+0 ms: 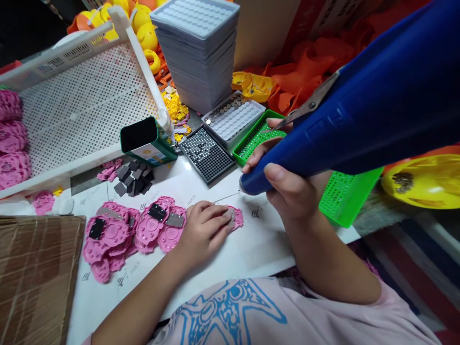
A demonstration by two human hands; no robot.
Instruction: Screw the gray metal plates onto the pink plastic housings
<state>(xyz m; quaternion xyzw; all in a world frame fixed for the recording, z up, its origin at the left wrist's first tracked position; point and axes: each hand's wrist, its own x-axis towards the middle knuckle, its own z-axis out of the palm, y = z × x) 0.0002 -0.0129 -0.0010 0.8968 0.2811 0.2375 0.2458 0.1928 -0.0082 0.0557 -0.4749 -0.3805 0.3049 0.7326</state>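
Note:
In the head view my right hand (291,187) is wrapped round the blue body of a power screwdriver (266,172). A metal lever (312,103) lies along its upper side. The thin bit points left over the table, above my left hand. Bent fingers of my left hand (204,232) press on a pink plastic part (236,218), and only its right end shows. Left of that hand lie pink parts with black or grey covers (156,218). A heap of more pink parts (109,235) sits further left. Small black plates (134,177) are piled behind them.
Behind my hands stand a black perforated tray (208,155), a green basket (251,139) and a white tray of small round pieces (233,117). A tall stack of white trays (196,52) rises behind. A white crate (82,100) and a cardboard box (39,278) are on the left.

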